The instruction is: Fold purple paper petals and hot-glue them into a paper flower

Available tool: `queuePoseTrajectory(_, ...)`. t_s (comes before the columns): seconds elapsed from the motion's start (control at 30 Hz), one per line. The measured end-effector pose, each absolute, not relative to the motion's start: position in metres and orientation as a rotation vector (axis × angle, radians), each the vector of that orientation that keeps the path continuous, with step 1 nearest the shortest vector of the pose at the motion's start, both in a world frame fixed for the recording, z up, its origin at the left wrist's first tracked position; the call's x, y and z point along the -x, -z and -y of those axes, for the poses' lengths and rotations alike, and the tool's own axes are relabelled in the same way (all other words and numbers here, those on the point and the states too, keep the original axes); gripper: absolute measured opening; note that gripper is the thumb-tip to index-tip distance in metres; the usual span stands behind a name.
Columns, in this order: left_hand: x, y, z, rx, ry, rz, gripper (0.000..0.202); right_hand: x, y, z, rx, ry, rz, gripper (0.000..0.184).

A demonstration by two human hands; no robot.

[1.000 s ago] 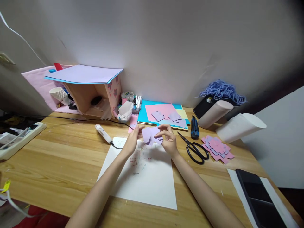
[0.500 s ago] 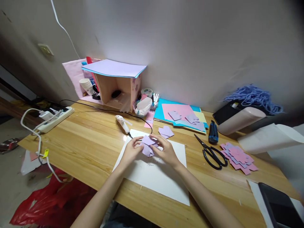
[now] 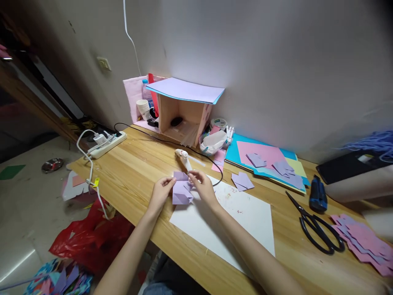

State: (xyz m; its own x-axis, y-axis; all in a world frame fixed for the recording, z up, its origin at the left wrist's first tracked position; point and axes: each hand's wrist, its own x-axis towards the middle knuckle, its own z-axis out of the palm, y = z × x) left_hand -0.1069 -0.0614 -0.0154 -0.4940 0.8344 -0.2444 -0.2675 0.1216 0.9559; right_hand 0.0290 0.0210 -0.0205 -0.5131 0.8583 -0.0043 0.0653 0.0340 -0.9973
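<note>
A folded piece of purple paper (image 3: 181, 193) is held up between my two hands over the left edge of a white sheet (image 3: 236, 225). My left hand (image 3: 161, 192) pinches its left side between thumb and fingers. On the upper right side, my right hand (image 3: 203, 189) grips it with thumb and fingertips. Just beyond the paper lies a white glue gun (image 3: 183, 159), its black cord running behind. More cut purple paper pieces (image 3: 242, 181) rest beyond the white sheet's far edge.
Black scissors (image 3: 316, 225), a blue utility knife (image 3: 318, 194) and stacked pink and purple paper cutouts (image 3: 365, 241) lie at the right. A cardboard box (image 3: 184, 114) stands against the wall, with coloured paper (image 3: 258, 151) beside it. A power strip (image 3: 109, 145) sits at the left edge.
The view has turned left. Both hands have carried the purple paper leftward, from over the middle of the white sheet to its left edge, and the paper now appears more opened out.
</note>
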Motion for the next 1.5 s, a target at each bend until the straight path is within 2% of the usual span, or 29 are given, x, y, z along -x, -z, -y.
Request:
queuePoseTrajectory(0.13, 0.140, 0.024, 0.061, -0.547, -1.615, -1.633, 0.037, -0.008, 0.028, -0.039, 1.142, -1.016, 1.721, 0.046)
queuePoseTrajectory(0.2, 0.154, 0.032, 0.057, -0.579, -1.650, -1.688, 0.037, 0.004, 0.033, -0.053, 1.150, -0.937, 1.853, 0.047)
queuePoseTrajectory(0.3, 0.166, 0.041, 0.050, -0.622, -1.653, -1.752, 0.034, 0.021, 0.038, -0.069, 1.082, -0.973, 2.082, 0.029)
queuePoseTrajectory(0.37, 0.170, 0.044, 0.045, -0.640, -1.638, -1.769, 0.030, 0.026, 0.037, -0.073, 1.020, -1.021, 2.127, 0.024)
queuePoseTrajectory(0.63, 0.170, 0.034, 0.034, -0.677, -1.555, -1.700, 0.026, -0.015, 0.029, -0.052, 0.862, -1.328, 1.827, 0.038)
queuePoseTrajectory(0.8, 0.167, 0.035, 0.035, -0.797, -1.480, -1.779, 0.022, -0.026, 0.030, -0.044, 0.860, -1.482, 1.898, 0.036)
queuePoseTrajectory(1.5, 0.162, 0.038, 0.038, -0.866, -1.462, -1.830, 0.019, -0.023, 0.030, -0.044, 0.895, -1.472, 2.042, 0.036)
